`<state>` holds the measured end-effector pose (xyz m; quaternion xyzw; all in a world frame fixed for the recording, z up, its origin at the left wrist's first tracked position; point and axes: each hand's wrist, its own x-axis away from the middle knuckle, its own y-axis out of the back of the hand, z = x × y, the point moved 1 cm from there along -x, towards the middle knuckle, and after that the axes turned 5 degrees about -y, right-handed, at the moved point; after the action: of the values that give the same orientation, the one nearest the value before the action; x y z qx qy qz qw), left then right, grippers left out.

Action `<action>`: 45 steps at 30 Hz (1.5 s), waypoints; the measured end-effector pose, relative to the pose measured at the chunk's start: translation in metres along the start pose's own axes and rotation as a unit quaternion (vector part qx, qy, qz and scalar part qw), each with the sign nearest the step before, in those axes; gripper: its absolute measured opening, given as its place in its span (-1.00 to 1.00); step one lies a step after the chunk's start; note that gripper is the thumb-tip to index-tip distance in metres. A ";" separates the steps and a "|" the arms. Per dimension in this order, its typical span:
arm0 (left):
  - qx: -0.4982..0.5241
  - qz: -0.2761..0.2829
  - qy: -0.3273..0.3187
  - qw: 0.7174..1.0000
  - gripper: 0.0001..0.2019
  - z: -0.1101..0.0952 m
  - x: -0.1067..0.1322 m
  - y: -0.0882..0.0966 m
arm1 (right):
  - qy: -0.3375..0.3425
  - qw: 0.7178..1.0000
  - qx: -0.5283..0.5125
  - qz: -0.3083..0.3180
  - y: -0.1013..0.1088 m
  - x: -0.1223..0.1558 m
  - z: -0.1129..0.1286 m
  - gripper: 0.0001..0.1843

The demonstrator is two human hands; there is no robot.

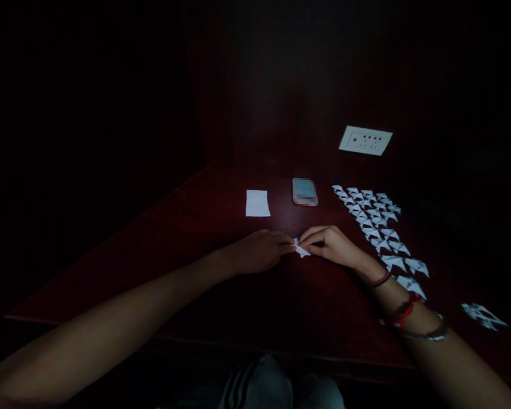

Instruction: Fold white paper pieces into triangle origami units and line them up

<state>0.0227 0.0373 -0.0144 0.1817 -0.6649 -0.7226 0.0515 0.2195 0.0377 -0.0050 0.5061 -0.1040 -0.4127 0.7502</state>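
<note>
Between my fingertips, low over the dark red table, is a small white folded paper (301,249). My left hand (262,250) pinches it from the left, a ring on one finger. From the right, my right hand (330,244) grips it with thumb and fingers; bracelets circle that wrist. Beyond my hands lies a flat white paper sheet (258,203). Rows of several folded white paper pieces (370,216) spread to the right of my right hand.
A pale blue rectangular item (305,191), blurred out, lies at the back of the table (187,210). A white socket plate (365,141) is on the dark wall. More folded paper (483,316) sits near the right edge. My knees (276,383) are below the front edge.
</note>
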 end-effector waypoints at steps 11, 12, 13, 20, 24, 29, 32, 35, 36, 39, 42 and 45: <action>0.032 -0.009 -0.017 0.999 -0.64 0.003 -0.003 -0.004 | -0.014 1.000 0.009 0.020 0.002 0.001 -0.006 -0.80; 0.035 -0.009 -0.018 0.999 -0.65 0.003 -0.004 -0.004 | -0.014 0.999 0.013 0.025 0.003 0.001 -0.005 -0.79; 0.036 -0.011 -0.018 0.999 -0.65 0.003 -0.004 -0.004 | -0.014 0.999 0.018 0.030 0.004 0.001 -0.004 -0.79; 0.038 -0.009 -0.012 0.999 -0.66 0.002 -0.006 -0.002 | -0.023 0.998 0.039 0.032 0.006 0.002 0.003 -0.78; 0.039 -0.001 -0.008 0.999 -0.67 0.003 -0.007 -0.002 | -0.030 0.998 0.060 0.008 0.005 0.002 0.000 -0.78; 0.032 -0.007 -0.002 0.999 -0.65 0.003 -0.007 -0.004 | 0.008 0.994 0.105 0.023 0.003 0.001 -0.002 -0.73; 0.028 0.000 0.006 1.000 -0.66 0.002 -0.008 -0.004 | 0.018 0.989 0.141 0.038 0.003 0.000 0.000 -0.75; 0.022 0.003 0.015 1.000 -0.66 0.000 -0.009 -0.002 | 0.018 0.984 0.169 0.054 0.004 0.001 0.003 -0.77; 0.021 0.002 0.019 1.000 -0.66 -0.001 -0.010 -0.001 | 0.018 0.983 0.176 0.059 0.005 0.002 0.005 -0.78; 0.021 -0.001 0.030 0.999 -0.66 -0.002 -0.011 0.000 | 0.014 0.979 0.193 0.070 0.009 0.004 0.008 -0.79; 0.025 0.001 0.040 0.999 -0.64 -0.002 -0.011 -0.001 | 0.008 0.976 0.202 0.082 0.012 0.006 0.011 -0.79; 0.026 0.002 0.035 0.999 -0.61 -0.002 -0.010 -0.001 | 0.005 0.977 0.195 0.086 0.013 0.007 0.012 -0.79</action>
<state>0.0323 0.0389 -0.0137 0.2069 -0.6820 -0.6978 0.0720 0.2233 0.0264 0.0099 0.6335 -0.2220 -0.3159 0.6705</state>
